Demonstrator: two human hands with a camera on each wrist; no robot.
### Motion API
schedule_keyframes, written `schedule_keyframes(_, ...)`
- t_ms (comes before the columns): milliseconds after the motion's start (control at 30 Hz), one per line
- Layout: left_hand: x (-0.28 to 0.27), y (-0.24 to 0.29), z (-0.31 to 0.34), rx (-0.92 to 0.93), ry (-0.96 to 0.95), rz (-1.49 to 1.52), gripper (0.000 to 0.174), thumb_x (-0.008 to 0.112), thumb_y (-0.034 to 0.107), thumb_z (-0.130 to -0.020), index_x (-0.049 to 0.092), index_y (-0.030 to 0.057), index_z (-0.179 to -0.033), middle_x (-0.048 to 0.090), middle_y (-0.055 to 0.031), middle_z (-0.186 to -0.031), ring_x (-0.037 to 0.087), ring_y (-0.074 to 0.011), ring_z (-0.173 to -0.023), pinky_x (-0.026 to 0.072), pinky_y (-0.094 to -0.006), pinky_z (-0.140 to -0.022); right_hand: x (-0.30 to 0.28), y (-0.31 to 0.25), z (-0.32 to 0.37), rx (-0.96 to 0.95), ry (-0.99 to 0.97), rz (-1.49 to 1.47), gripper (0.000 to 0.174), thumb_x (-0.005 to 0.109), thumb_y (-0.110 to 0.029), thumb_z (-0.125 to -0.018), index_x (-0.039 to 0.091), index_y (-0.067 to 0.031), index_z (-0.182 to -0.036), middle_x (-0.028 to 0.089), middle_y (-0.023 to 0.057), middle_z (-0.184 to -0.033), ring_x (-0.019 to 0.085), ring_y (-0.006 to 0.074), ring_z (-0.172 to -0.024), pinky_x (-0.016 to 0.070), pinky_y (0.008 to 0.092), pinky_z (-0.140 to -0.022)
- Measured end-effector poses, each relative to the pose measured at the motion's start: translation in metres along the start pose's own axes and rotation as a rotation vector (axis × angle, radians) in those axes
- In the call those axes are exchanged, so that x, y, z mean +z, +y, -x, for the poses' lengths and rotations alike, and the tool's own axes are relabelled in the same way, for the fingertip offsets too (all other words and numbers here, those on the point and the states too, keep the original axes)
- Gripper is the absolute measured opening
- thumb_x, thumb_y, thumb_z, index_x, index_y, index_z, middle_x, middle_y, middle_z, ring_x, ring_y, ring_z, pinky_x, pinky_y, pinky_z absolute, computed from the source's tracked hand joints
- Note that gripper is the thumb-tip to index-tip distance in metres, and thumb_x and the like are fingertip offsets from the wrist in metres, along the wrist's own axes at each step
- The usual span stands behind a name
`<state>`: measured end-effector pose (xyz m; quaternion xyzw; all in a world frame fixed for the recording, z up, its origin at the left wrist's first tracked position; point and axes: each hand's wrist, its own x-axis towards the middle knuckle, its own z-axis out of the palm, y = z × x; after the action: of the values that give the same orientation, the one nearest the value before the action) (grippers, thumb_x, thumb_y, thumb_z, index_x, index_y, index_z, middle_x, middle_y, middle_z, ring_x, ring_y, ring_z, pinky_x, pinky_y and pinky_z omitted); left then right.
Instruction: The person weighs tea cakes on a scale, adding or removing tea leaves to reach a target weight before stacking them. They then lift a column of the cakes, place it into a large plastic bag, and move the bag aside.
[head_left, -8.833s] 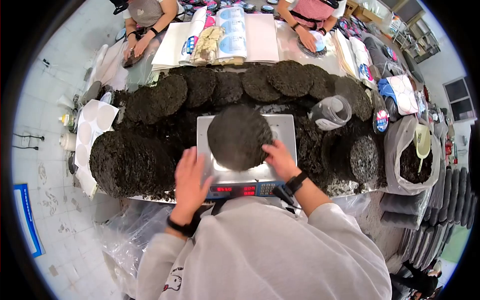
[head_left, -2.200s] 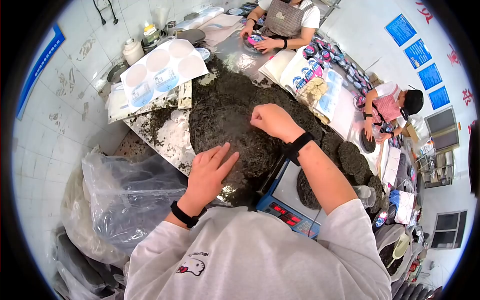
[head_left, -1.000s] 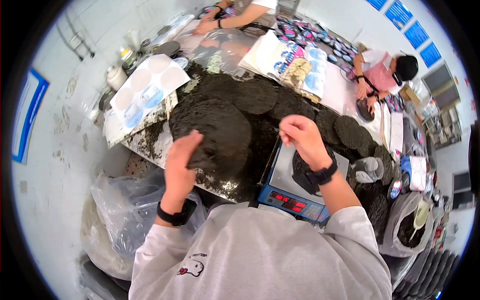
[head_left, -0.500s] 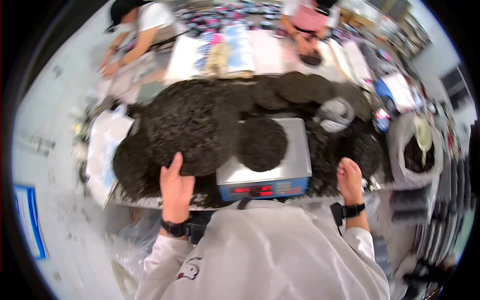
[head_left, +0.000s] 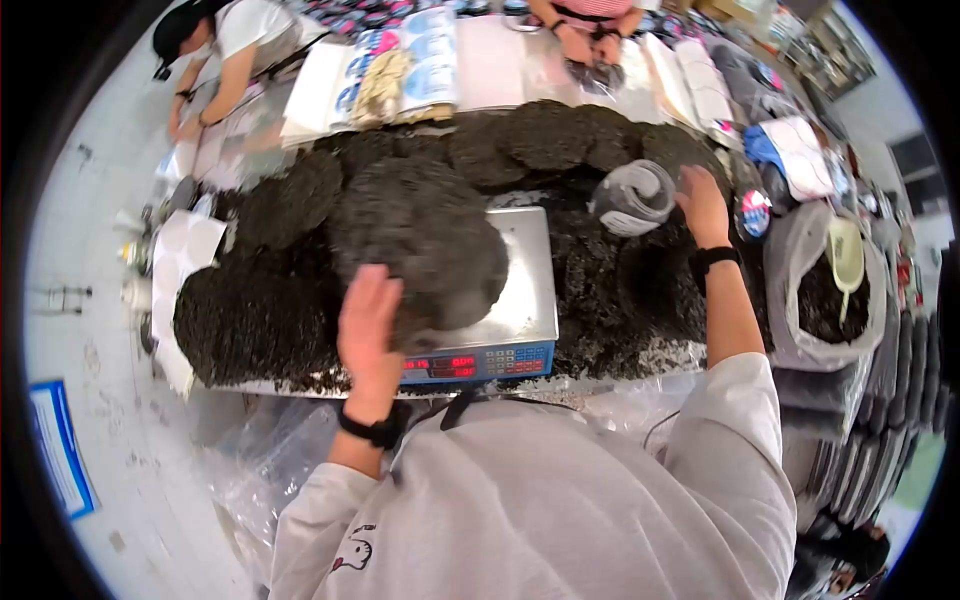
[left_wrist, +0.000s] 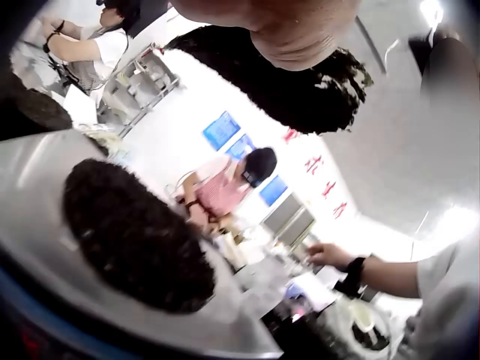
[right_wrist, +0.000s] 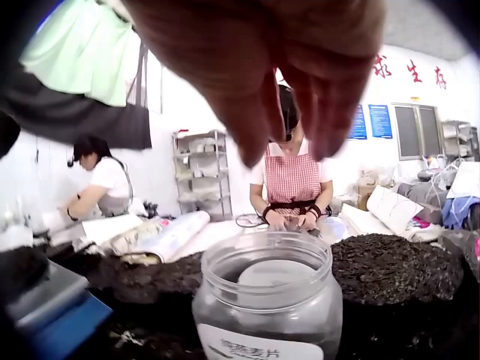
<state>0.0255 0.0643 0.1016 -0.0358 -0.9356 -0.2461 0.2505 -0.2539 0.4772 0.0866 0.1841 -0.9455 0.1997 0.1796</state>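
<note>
My left hand holds a dark, round cake of what looks like dried seaweed, blurred, over the left part of the scale. In the left wrist view, the hand's underside covers part of this raised cake. Lower in that view, a second cake lies on the metal scale plate. My right hand is just right of a clear, wide-mouthed jar. From the right wrist, its loosely bent fingers hang above the labelled jar's open mouth, apart from it.
Several dark cakes line the table's far side, and a stack stands at left. Loose dark flakes lie right of the scale. A bag with a scoop stands at far right. Two people work across the table.
After both hands were over the left stack, my left hand lifted a cake and carried it right, over the scale. My right hand moved right and forward to the jar.
</note>
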Motion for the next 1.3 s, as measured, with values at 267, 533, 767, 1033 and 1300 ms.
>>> schedule_keyframes(267,0.020,0.003,0.024,-0.113,-0.336,-0.073,0.083,0.076,0.035,-0.067,0.040,0.0069,-0.137,0.033,-0.0159,-0.146,0.030,-0.0332,-0.136,0.0210,-0.0461,-0.112,0.046,-0.182,0.040,-0.319,-0.345,-0.374,0.046,0.065,-0.009,-0.079,0.052,-0.0045,-0.124,0.045,0.0155,-0.135,0.044,0.0342,-0.122,0.0373,0.0396,-0.101)
schedule_keyframes(533,-0.067,-0.084,0.182,-1.092,0.651,0.443,0.034,0.052,0.023,-0.090,0.053,0.0075,-0.121,0.055,-0.0088,-0.121,0.050,-0.0241,-0.113,0.0386,-0.0406,-0.095,0.059,-0.354,0.045,-0.112,-0.772,-1.019,0.064,0.069,-0.007,-0.075,0.046,-0.0081,-0.134,0.041,0.0122,-0.141,0.045,0.0273,-0.125,0.0388,0.0369,-0.100)
schedule_keyframes(767,-0.029,-0.251,0.251,-1.576,1.025,1.249,0.058,0.044,0.051,-0.093,0.043,0.0092,-0.133,0.048,-0.0063,-0.130,0.044,-0.0215,-0.119,0.0358,-0.0417,-0.096,0.076,-0.610,0.004,-1.092,-0.659,-0.464,0.091,0.081,-0.033,-0.062,0.037,-0.0111,-0.139,0.028,0.0166,-0.147,0.032,0.0401,-0.131,0.0290,0.0469,-0.107)
schedule_keyframes(1033,0.041,-0.365,0.223,-1.528,0.304,0.952,0.060,0.037,0.049,-0.095,0.059,-0.0054,-0.108,0.061,-0.0217,-0.113,0.059,-0.0383,-0.098,0.0423,-0.0439,-0.086,0.129,-0.580,0.054,-1.070,-0.603,-0.171,0.078,0.078,-0.014,-0.065,0.041,-0.0072,-0.133,0.031,0.0203,-0.145,0.027,0.0458,-0.133,0.0267,0.0547,-0.106)
schedule_keyframes(1300,-0.012,-0.357,0.217,-1.784,0.398,1.496,0.061,0.053,0.047,-0.087,0.054,-0.0042,-0.121,0.056,-0.0161,-0.123,0.055,-0.0275,-0.108,0.0425,-0.0383,-0.088,0.133,-0.608,0.035,-1.206,-0.678,-0.058,0.071,0.070,-0.027,-0.080,0.034,-0.0098,-0.139,0.029,0.0205,-0.146,0.025,0.0456,-0.134,0.0244,0.0573,-0.106)
